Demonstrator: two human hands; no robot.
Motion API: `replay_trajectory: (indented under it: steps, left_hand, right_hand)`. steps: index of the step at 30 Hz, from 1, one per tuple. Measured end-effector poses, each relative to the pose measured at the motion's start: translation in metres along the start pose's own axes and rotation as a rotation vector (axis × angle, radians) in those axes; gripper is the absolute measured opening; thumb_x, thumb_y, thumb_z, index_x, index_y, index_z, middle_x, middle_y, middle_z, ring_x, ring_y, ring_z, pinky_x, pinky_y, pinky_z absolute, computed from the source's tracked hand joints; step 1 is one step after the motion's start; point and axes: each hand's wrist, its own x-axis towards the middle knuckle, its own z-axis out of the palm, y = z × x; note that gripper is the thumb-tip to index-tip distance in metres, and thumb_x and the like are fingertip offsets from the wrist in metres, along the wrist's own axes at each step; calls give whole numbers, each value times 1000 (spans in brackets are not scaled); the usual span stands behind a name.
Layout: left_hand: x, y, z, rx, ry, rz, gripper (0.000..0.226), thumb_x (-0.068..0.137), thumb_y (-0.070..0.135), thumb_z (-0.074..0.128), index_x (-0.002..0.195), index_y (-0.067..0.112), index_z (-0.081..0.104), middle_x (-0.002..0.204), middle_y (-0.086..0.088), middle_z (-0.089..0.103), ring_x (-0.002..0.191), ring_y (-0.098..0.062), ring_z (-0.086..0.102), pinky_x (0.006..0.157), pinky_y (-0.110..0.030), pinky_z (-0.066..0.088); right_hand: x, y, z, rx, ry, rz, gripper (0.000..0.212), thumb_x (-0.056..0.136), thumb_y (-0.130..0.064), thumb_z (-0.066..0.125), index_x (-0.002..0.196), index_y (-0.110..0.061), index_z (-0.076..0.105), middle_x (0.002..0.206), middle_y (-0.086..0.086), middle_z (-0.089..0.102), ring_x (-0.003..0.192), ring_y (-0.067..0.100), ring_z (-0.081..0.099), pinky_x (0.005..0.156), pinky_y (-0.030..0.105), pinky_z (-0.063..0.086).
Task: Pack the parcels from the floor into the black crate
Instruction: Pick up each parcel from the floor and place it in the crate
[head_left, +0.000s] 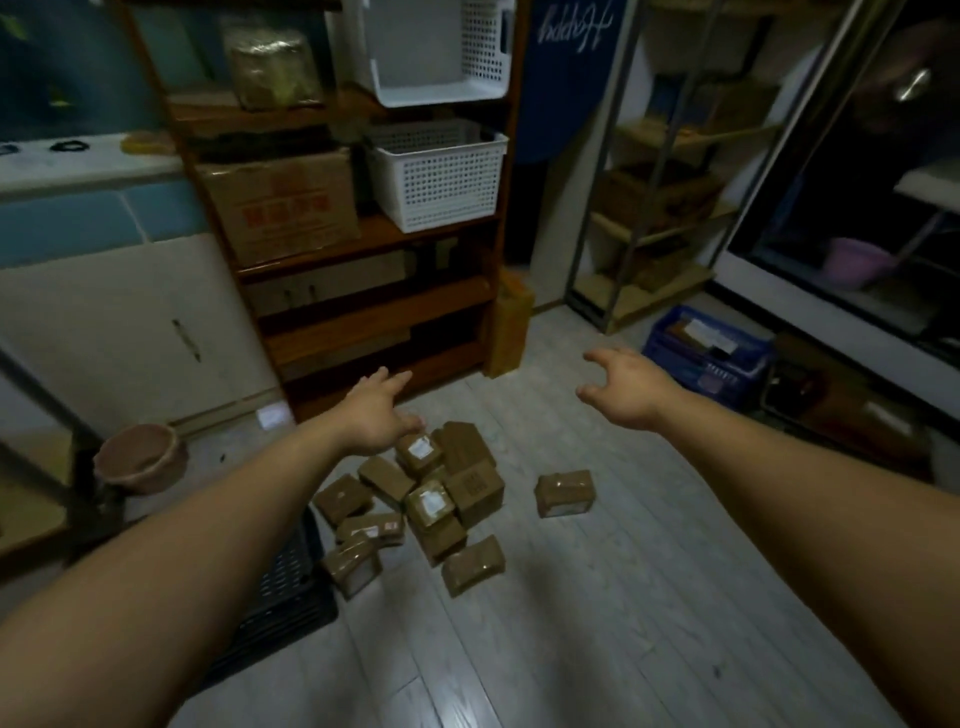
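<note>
The left hand (376, 415), flat and empty, is over the far edge of the parcel pile (423, 501). The right hand (626, 392), fingers spread, is empty too. The black crate (291, 587) sits just left of the pile. Bare floor (623, 597) lies to the right.

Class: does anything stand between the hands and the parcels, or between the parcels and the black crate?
Nothing visible. The left hand and right hand hover open, only air before the parcels; the black crate sits beside them, partly under the left forearm.

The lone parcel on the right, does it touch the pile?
Apart. The head view shows bare floor between the lone parcel and the pile of parcels.
</note>
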Motion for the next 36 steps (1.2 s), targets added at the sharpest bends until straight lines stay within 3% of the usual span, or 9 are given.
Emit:
replay_trajectory:
  steps: [8, 18, 22, 27, 31, 34, 36]
  left_hand:
    - [83, 36, 33, -18, -71, 9, 77, 87, 47, 56, 149, 31, 11, 159, -4, 1, 145, -29, 2, 117, -45, 11]
    - [243, 88, 70, -83, -230, 57, 79, 89, 40, 56, 150, 24, 9, 159, -8, 1, 145, -30, 6, 117, -44, 15]
    - [282, 101, 95, 5, -225, 31, 74, 89, 39, 57, 148, 16, 18, 154, -12, 19, 140, -33, 20, 113, -49, 22]
    - [322, 101, 148, -186, -239, -122, 70, 88, 29, 62, 144, 9, 26, 149, -15, 30, 136, -29, 29, 114, -37, 24]
    - [350, 107, 205, -285, -159, -286, 80, 79, 39, 67, 142, 5, 31, 145, -17, 36, 134, -32, 34, 110, -39, 28]
    - [371, 115, 262, -294, -152, -438, 84, 83, 35, 67, 147, 10, 19, 152, -13, 26, 138, -30, 29, 111, -36, 28]
    - [382, 118, 306, -298, -146, -546, 87, 82, 40, 66, 149, 17, 15, 155, -10, 19, 133, -30, 36, 103, -23, 39]
  right_hand:
    - [70, 53, 34, -12, -136, 38, 66, 90, -43, 54, 147, -24, 28, 150, 8, 30, 132, 29, 37, 105, 39, 34]
    - [207, 122, 41, -37, -310, 89, 68, 93, -43, 51, 149, -20, 22, 153, 10, 23, 137, 28, 30, 111, 37, 28]
    - [253, 156, 57, -15, -377, 86, 68, 93, -43, 51, 150, -19, 21, 154, 10, 23, 137, 28, 30, 113, 35, 27]
    - [316, 207, 96, 1, -511, -6, 70, 93, -43, 52, 150, -18, 20, 154, 11, 23, 137, 27, 30, 110, 31, 26]
    - [370, 261, 134, -42, -628, -108, 70, 93, -42, 52, 150, -20, 19, 155, 10, 22, 138, 28, 29, 108, 34, 29]
    - [410, 304, 166, -27, -682, -137, 69, 90, -40, 57, 147, -16, 26, 150, 11, 31, 128, 28, 42, 95, 32, 40]
    - [431, 334, 192, -9, -720, -143, 70, 89, -40, 58, 146, -15, 26, 149, 11, 33, 127, 27, 43, 95, 32, 40]
